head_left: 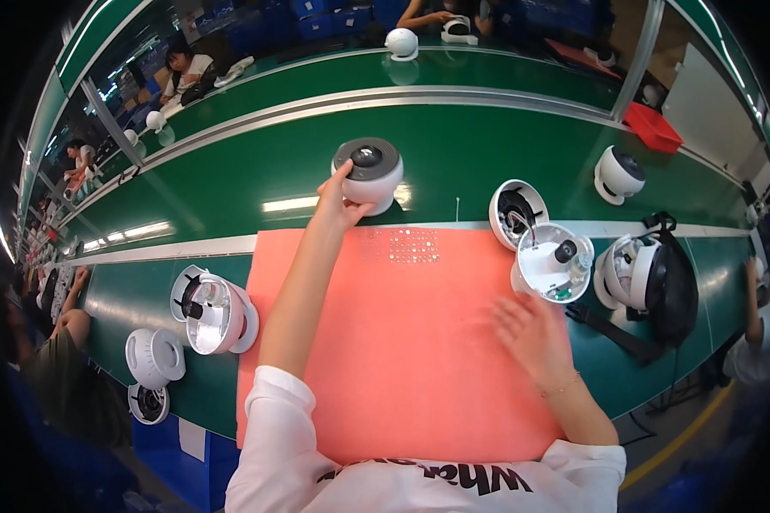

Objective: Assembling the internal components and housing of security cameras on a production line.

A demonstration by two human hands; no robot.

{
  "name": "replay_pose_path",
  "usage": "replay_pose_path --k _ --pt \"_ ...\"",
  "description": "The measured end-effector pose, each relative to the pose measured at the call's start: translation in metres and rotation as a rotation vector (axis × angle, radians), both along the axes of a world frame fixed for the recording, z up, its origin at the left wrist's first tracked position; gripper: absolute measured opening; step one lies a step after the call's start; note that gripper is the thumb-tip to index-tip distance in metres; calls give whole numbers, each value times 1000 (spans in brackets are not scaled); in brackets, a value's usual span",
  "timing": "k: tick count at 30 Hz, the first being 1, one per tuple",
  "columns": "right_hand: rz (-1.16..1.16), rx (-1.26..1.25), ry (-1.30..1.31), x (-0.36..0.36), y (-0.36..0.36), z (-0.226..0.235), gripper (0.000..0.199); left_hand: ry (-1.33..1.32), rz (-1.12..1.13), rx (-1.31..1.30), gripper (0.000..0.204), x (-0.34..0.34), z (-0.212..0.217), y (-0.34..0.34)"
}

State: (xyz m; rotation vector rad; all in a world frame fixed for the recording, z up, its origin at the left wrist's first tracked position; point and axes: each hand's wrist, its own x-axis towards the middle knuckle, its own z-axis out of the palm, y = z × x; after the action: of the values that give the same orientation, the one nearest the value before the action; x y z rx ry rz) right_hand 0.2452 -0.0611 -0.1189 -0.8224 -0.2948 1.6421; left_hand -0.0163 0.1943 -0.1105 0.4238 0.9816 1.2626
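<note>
My left hand (pixel 340 203) reaches far forward, its fingers wrapped round the side of a round white camera (pixel 376 190) with a grey face and a dark dome lens. The camera is at the green bench's far strip, beyond the pink mat (pixel 402 359). My right hand (pixel 535 338) is over the mat's right side, blurred, with its fingers spread and nothing visible in them. Just beyond it lies an opened white housing (pixel 535 267) with a dark lens unit inside. Its round front cover (pixel 517 205) sits beside it, joined by wires.
More opened housings stand left (pixel 218 329) and right (pixel 624 269), the right one against a black bag (pixel 672 286). Small shiny pieces (pixel 415 245) lie in rows on the mat. A finished-looking white camera (pixel 618 175) and a red tray (pixel 653 128) are far right. Other people work beyond the bench.
</note>
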Motion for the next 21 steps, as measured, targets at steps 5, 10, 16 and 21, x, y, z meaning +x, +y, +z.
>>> replay_pose_path --k 5,10,16,21 --pt "-287 54 -68 29 1 -2 46 -27 -41 14 73 11 -4 -10" --pt "-283 145 -302 16 -5 18 56 -60 -225 26 58 29 -18 -102" --pt "120 213 -272 -5 -10 52 49 -942 -750 -117 74 3 -19 -208" --pt "342 103 -296 -23 -9 39 50 -1097 -547 -268 64 -43 -28 -245"
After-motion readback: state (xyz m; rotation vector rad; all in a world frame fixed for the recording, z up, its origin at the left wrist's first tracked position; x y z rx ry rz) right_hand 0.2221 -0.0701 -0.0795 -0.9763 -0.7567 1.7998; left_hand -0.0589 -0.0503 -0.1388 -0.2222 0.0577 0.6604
